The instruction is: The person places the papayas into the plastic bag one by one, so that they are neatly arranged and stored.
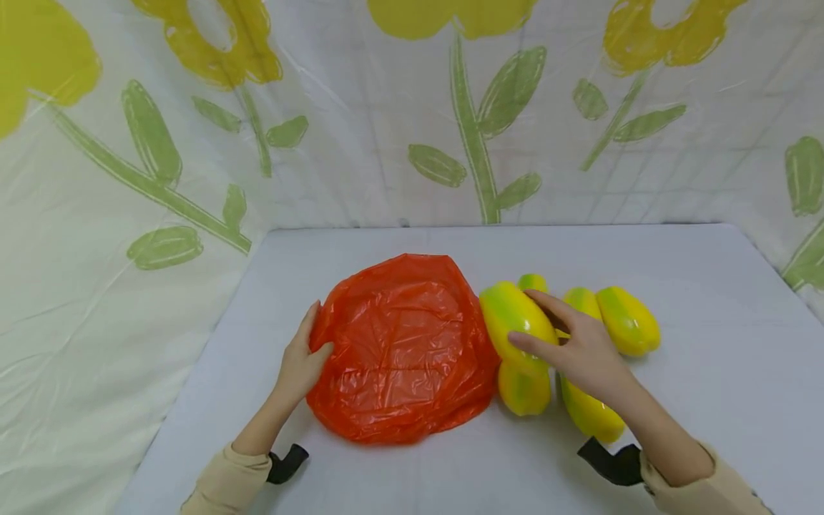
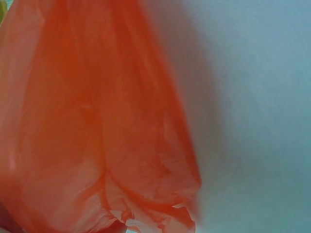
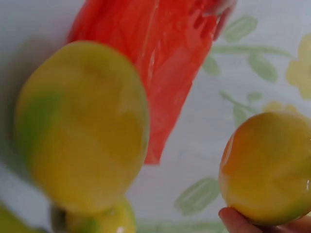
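A red plastic bag stands on the table, its mouth spread wide toward me. My left hand grips the bag's left rim, the thumb on the near side and the fingers partly hidden by the film. In the left wrist view the bag's thin wall fills the left half. My right hand holds a glossy yellow papaya with green streaks between thumb and fingers, beside the bag's right rim. The right wrist view shows this papaya above the fingertips.
Several more papayas lie around my right hand: one papaya close to the bag, another papaya under the wrist, and a papaya farther right. A flowered sheet hangs behind the white table.
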{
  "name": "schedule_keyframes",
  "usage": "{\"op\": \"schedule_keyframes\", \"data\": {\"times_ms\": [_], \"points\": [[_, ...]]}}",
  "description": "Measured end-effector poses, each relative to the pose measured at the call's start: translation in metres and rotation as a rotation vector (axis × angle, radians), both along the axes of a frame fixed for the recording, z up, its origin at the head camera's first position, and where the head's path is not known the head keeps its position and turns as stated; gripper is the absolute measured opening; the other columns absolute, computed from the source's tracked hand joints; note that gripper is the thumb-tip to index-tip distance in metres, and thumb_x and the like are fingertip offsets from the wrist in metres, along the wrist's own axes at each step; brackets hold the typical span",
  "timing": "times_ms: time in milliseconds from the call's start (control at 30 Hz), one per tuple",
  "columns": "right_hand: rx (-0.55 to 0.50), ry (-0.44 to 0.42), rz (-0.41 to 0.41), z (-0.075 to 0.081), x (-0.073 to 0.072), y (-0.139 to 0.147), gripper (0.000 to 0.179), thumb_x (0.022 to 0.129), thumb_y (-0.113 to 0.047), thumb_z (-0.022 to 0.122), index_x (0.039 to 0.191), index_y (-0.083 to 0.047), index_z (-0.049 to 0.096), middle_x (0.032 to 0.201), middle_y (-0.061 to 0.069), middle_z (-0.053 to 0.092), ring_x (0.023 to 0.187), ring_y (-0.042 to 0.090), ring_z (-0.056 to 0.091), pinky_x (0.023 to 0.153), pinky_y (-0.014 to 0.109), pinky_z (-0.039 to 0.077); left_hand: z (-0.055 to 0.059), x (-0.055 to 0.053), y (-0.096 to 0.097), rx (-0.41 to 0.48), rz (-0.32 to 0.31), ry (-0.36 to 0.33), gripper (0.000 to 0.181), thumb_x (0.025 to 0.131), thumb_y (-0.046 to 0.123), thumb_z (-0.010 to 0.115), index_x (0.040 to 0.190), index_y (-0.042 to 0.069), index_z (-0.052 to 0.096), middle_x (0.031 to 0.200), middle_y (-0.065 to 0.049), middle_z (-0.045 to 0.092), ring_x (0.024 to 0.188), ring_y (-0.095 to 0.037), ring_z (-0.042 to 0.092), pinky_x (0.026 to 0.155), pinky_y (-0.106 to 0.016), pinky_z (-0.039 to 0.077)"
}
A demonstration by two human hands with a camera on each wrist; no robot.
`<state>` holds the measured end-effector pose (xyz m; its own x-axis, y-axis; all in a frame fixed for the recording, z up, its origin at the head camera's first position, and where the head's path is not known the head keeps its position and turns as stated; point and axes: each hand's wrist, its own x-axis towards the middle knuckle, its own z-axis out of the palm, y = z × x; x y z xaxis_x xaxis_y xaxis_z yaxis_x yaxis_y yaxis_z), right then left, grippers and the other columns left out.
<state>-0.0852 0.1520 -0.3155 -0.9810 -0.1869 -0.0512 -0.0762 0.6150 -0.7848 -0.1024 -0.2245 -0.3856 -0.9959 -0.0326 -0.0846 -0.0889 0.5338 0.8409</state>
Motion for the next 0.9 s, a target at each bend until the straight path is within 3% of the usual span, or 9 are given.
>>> {"op": "schedule_keyframes", "data": {"times_ms": [233, 567, 900], "points": [[-0.044, -0.002, 0.016, -0.005, -0.012, -0.04, 0.079, 0.087, -0.048, 0.068, 0.149, -0.009, 0.038, 0.138, 0.018, 0.052, 0.117, 0.034, 0.054, 0.092, 0.049, 0.05, -0.001, -0.001, 0.0, -0.007, -0.008, 0.005, 0.068, 0.095, 0.001, 0.045, 0.156, 0.005, 0.013, 0.159, -0.018, 0.02, 0.136, -0.042, 0.033, 0.104, -0.056, 0.037], [-0.118, -0.017, 0.009, -0.011, -0.02, -0.075, 0.075, 0.085, -0.045, 0.071, 0.146, -0.012, 0.043, 0.136, 0.011, 0.054, 0.109, 0.027, 0.055, 0.088, 0.043, 0.052, -0.002, -0.003, -0.002, -0.022, -0.004, 0.004, 0.068, 0.095, 0.002, 0.046, 0.155, 0.004, 0.013, 0.159, -0.019, 0.019, 0.138, -0.042, 0.029, 0.106, -0.057, 0.034], [-0.326, -0.1, 0.018, -0.012, -0.03, -0.116, 0.068, 0.085, -0.04, 0.072, 0.144, -0.016, 0.046, 0.128, 0.004, 0.058, 0.108, 0.023, 0.056, 0.087, 0.038, 0.053, -0.004, -0.005, -0.001, -0.007, 0.006, 0.013, 0.066, 0.095, -0.001, 0.043, 0.155, 0.005, 0.016, 0.158, -0.02, 0.022, 0.135, -0.042, 0.034, 0.106, -0.057, 0.034]]}}
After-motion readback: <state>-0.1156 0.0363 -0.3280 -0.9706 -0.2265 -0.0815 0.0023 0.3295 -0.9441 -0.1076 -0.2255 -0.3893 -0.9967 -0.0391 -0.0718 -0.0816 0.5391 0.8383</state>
